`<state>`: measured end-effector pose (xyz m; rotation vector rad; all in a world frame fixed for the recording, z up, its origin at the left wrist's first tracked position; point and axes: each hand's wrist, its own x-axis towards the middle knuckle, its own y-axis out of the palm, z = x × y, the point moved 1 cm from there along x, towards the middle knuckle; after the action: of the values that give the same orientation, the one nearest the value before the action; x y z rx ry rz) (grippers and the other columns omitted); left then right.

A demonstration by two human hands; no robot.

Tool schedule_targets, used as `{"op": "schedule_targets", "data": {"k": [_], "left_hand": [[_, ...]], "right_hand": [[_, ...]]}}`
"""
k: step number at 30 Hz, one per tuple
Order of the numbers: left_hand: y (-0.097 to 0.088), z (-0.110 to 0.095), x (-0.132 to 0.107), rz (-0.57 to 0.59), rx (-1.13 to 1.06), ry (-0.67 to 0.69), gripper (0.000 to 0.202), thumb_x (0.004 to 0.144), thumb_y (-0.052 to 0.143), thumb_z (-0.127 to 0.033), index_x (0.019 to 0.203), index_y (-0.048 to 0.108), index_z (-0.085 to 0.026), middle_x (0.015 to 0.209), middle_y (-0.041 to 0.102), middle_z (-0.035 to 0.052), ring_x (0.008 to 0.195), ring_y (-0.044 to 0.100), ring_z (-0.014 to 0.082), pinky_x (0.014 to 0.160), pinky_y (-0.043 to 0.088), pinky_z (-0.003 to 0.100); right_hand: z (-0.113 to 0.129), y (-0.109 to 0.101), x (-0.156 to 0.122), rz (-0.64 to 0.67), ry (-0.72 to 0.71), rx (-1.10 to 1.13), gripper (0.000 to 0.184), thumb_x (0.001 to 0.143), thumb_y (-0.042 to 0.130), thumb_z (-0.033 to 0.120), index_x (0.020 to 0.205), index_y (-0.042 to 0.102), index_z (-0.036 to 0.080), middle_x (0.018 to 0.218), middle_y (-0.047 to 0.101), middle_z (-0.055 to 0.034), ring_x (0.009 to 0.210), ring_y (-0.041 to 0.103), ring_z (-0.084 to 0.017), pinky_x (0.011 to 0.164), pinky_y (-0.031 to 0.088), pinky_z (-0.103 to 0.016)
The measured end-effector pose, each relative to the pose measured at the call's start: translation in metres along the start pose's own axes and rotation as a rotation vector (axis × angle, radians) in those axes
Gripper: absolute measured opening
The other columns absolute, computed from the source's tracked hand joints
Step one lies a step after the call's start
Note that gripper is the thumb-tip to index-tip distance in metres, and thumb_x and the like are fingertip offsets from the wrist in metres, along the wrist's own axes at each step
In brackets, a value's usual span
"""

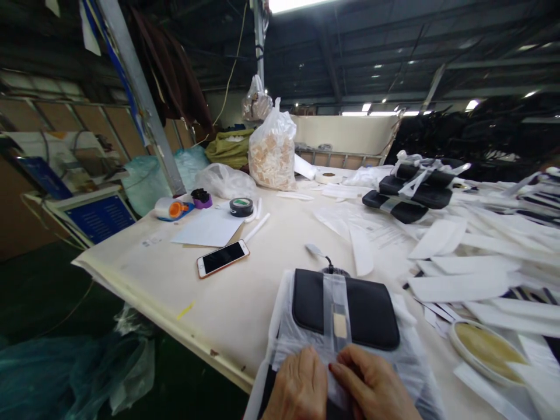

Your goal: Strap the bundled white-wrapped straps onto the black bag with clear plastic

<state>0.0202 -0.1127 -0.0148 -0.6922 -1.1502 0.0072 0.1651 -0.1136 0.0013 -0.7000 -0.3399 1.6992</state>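
A black bag [371, 312] lies at the near edge of the table, its flap toward the far side. White translucent wrapping [293, 341] covers the area below the flap, and a strip of it crosses the flap over a small beige piece [339, 325]. My left hand [297, 385] is closed with fingers curled down on the wrapping, left of the strip's lower end. Close beside it, my right hand [371, 382] pinches the wrapping between thumb and fingers. The hands hide the bag's lower part. A grey tag [313, 250] on a black cord sticks out beyond the flap.
Left of the bag are a phone [223, 258], white paper [207, 227], black tape [241, 206] and a tape dispenser [172, 209]. On the right lie white padding strips [459, 287], a round container [487, 352] and stacked black bags [411, 189]. A filled plastic bag [273, 149] stands behind.
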Motion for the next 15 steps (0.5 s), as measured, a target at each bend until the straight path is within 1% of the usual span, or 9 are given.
{"op": "schedule_targets", "data": {"k": [3, 5, 8, 11, 13, 15], "left_hand": [[0.0017, -0.0007, -0.0094, 0.029, 0.017, 0.034, 0.025, 0.08, 0.034, 0.0, 0.086, 0.058, -0.004, 0.07, 0.062, 0.0104, 0.054, 0.061, 0.0154, 0.051, 0.049, 0.023], [0.0021, -0.0004, -0.0123, 0.024, -0.012, 0.029, 0.025, 0.077, 0.035, -0.001, 0.086, 0.058, -0.004, 0.07, 0.061, 0.011, 0.057, 0.061, 0.0163, 0.052, 0.05, 0.023], [0.0004, 0.0013, -0.0094, -0.006, -0.104, -0.013, 0.027, 0.073, 0.033, -0.002, 0.083, 0.057, -0.007, 0.066, 0.059, 0.0092, 0.057, 0.06, 0.0161, 0.051, 0.048, 0.023], [-0.003, 0.0031, -0.0052, -0.003, -0.14, -0.029, 0.028, 0.074, 0.033, -0.003, 0.086, 0.058, -0.008, 0.07, 0.061, 0.0091, 0.059, 0.061, 0.0155, 0.054, 0.049, 0.023], [-0.0048, 0.0037, -0.0058, 0.004, -0.153, 0.011, 0.028, 0.078, 0.034, -0.004, 0.089, 0.059, -0.009, 0.073, 0.063, 0.0082, 0.059, 0.06, 0.0146, 0.055, 0.048, 0.023], [-0.0052, 0.0041, -0.0093, 0.008, -0.177, 0.086, 0.028, 0.083, 0.034, -0.004, 0.089, 0.06, -0.012, 0.073, 0.064, 0.0058, 0.057, 0.059, 0.0132, 0.055, 0.046, 0.023]], "right_hand": [[-0.0047, 0.0012, -0.0016, -0.101, -0.08, -0.1, 0.028, 0.083, 0.039, 0.041, 0.062, 0.04, 0.022, 0.058, 0.051, 0.0012, 0.056, 0.051, -0.015, 0.054, 0.032, -0.025], [-0.0066, 0.0017, -0.0027, -0.137, -0.121, -0.143, 0.028, 0.085, 0.039, 0.038, 0.062, 0.039, 0.022, 0.06, 0.054, 0.0002, 0.059, 0.052, -0.016, 0.057, 0.032, -0.027], [-0.0088, 0.0032, -0.0045, -0.137, -0.131, -0.192, 0.025, 0.087, 0.037, 0.035, 0.066, 0.041, 0.022, 0.063, 0.058, -0.001, 0.06, 0.054, -0.017, 0.058, 0.032, -0.028], [-0.0094, 0.0038, -0.0057, -0.126, -0.12, -0.222, 0.022, 0.089, 0.036, 0.031, 0.07, 0.044, 0.022, 0.071, 0.062, -0.0036, 0.067, 0.058, -0.019, 0.061, 0.034, -0.029], [-0.0083, 0.0031, -0.0063, -0.116, -0.107, -0.222, 0.021, 0.09, 0.035, 0.028, 0.073, 0.046, 0.021, 0.075, 0.064, -0.0048, 0.071, 0.059, -0.02, 0.063, 0.035, -0.029], [-0.0057, 0.0023, -0.007, -0.112, -0.09, -0.236, 0.02, 0.089, 0.036, 0.024, 0.074, 0.048, 0.021, 0.075, 0.065, -0.0047, 0.072, 0.061, -0.019, 0.064, 0.036, -0.028]]}}
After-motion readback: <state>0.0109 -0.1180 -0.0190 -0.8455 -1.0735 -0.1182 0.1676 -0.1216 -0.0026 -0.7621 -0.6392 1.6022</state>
